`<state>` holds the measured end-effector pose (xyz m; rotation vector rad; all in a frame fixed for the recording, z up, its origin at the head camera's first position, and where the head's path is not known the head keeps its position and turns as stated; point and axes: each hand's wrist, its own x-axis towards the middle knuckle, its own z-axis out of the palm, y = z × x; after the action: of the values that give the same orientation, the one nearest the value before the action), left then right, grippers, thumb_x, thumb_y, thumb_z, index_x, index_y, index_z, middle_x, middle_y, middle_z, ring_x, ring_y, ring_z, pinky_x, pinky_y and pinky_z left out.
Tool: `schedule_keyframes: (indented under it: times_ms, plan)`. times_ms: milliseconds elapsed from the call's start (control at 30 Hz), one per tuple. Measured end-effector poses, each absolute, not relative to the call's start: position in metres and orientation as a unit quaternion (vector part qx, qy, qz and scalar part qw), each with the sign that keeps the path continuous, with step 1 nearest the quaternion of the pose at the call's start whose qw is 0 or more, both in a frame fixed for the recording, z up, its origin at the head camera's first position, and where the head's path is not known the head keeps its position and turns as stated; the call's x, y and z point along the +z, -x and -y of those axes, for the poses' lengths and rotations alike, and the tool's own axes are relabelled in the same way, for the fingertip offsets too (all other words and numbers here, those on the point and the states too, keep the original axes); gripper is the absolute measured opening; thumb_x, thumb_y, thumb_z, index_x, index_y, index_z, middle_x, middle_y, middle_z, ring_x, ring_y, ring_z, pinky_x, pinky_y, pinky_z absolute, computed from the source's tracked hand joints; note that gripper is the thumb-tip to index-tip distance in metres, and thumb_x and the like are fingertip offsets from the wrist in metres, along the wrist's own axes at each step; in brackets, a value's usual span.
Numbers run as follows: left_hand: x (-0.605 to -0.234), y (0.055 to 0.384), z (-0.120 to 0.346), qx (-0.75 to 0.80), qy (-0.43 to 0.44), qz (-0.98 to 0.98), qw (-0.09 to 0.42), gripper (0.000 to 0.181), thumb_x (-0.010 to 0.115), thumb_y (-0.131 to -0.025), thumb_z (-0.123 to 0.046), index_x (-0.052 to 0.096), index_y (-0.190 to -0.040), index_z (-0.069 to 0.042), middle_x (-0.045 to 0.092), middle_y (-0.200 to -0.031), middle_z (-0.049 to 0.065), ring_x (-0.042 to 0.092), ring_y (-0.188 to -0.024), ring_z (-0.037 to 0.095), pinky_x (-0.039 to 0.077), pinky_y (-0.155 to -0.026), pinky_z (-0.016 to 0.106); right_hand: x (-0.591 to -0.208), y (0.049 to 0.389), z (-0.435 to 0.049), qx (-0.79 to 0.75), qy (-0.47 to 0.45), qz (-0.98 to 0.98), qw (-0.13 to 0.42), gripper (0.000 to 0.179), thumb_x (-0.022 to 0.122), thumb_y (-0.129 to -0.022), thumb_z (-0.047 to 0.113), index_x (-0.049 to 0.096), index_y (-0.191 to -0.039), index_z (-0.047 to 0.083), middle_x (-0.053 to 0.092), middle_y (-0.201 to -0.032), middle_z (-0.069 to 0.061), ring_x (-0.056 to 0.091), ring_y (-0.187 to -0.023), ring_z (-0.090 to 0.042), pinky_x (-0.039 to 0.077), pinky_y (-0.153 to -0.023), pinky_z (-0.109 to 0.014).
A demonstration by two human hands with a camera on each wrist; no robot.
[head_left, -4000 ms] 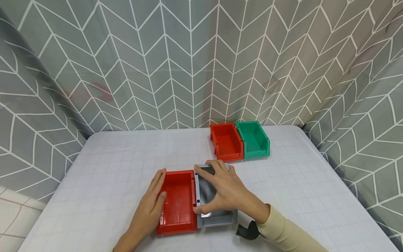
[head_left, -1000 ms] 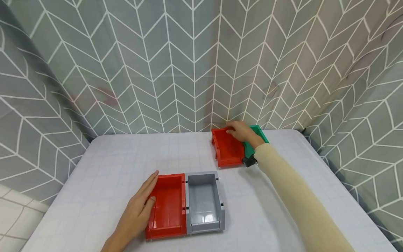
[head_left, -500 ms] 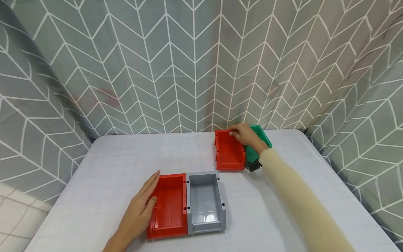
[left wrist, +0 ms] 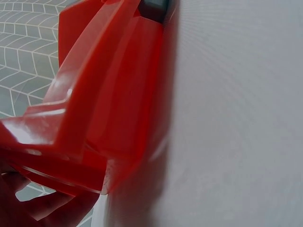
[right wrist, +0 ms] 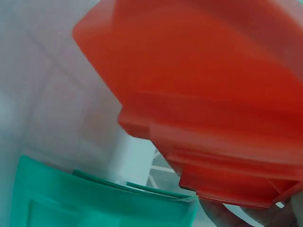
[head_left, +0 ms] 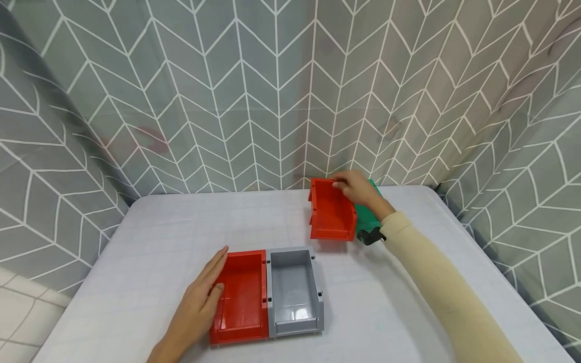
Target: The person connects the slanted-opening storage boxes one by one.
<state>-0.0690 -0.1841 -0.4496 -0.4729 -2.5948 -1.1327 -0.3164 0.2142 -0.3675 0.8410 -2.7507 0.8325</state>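
In the head view, my left hand (head_left: 195,302) rests along the left side of a red storage bin (head_left: 242,302), its fingers fairly straight and the thumb at the rim. A grey storage bin (head_left: 294,287) stands flush against that bin's right side. Farther back, my right hand (head_left: 356,187) grips the back right edge of a second red bin (head_left: 332,214), thumb on the inside. This bin is tilted and raised off the table, apart from the green bin (head_left: 366,219), which my wrist partly hides. In the right wrist view, the raised red bin (right wrist: 203,75) hangs over the green bin (right wrist: 94,203).
All the bins are on a table with a white cloth (head_left: 204,217). Grey patterned curtains (head_left: 254,101) hang behind and at both sides. A dark strap piece (head_left: 369,236) shows at my right wrist. White tiles (head_left: 27,312) lie at the lower left.
My right hand has left the grey bin and reached the back red bin, which it has now lifted and tilted away from the green bin. My left hand stays at the front red bin.
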Motion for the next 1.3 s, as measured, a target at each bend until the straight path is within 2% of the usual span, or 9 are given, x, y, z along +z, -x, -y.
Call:
schedule_keyframes:
  times_ms: [500, 767, 967, 1067, 1300]
  plan:
    - [-0.449, 0.070, 0.184, -0.395, 0.161, 0.893, 0.142, 0.071, 0.059, -0.097, 0.008, 0.036, -0.162, -0.009, 0.034, -0.166, 0.001, 0.037, -0.149, 0.028, 0.031, -0.104, 0.018, -0.339, 0.294, -0.213, 0.290, -0.269, 0.914, 0.094, 0.023, 0.062, -0.103, 0.003, 0.073, -0.122, -0.005, 0.074, -0.105, -0.019, 0.069, -0.091, -0.034, 0.061, -0.082, -0.049]
    - [-0.450, 0.073, 0.183, -0.388, 0.154, 0.898, 0.138, 0.072, 0.060, -0.097, 0.006, 0.035, -0.163, -0.008, 0.035, -0.166, 0.004, 0.038, -0.148, 0.029, 0.040, -0.103, 0.038, -0.326, 0.280, -0.212, 0.290, -0.283, 0.909, 0.100, 0.022, 0.063, -0.102, -0.001, 0.074, -0.121, -0.005, 0.074, -0.105, -0.019, 0.070, -0.089, -0.034, 0.062, -0.080, -0.049]
    - [-0.450, 0.074, 0.186, -0.389, 0.155, 0.897, 0.139, 0.071, 0.059, -0.098, 0.007, 0.035, -0.163, -0.008, 0.033, -0.167, 0.001, 0.036, -0.149, 0.028, 0.032, -0.104, 0.019, -0.317, 0.267, -0.211, 0.293, -0.302, 0.902, 0.098, 0.022, 0.063, -0.101, -0.002, 0.075, -0.120, -0.004, 0.074, -0.104, -0.018, 0.070, -0.088, -0.033, 0.062, -0.079, -0.048]
    - [-0.450, 0.074, 0.187, -0.389, 0.155, 0.897, 0.139, 0.071, 0.058, -0.098, 0.007, 0.035, -0.163, -0.009, 0.032, -0.167, -0.002, 0.036, -0.150, 0.027, 0.029, -0.105, 0.016, -0.313, 0.261, -0.210, 0.292, -0.311, 0.899, 0.097, 0.022, 0.064, -0.100, -0.003, 0.075, -0.119, -0.004, 0.075, -0.103, -0.016, 0.070, -0.087, -0.031, 0.063, -0.077, -0.047]
    - [-0.449, 0.074, 0.187, -0.391, 0.157, 0.896, 0.139, 0.071, 0.059, -0.098, 0.007, 0.035, -0.163, -0.009, 0.033, -0.167, 0.002, 0.036, -0.149, 0.028, 0.039, -0.104, 0.033, -0.305, 0.246, -0.209, 0.285, -0.320, 0.899, 0.091, 0.023, 0.065, -0.099, -0.004, 0.075, -0.120, -0.004, 0.075, -0.102, -0.015, 0.071, -0.087, -0.030, 0.063, -0.077, -0.046]
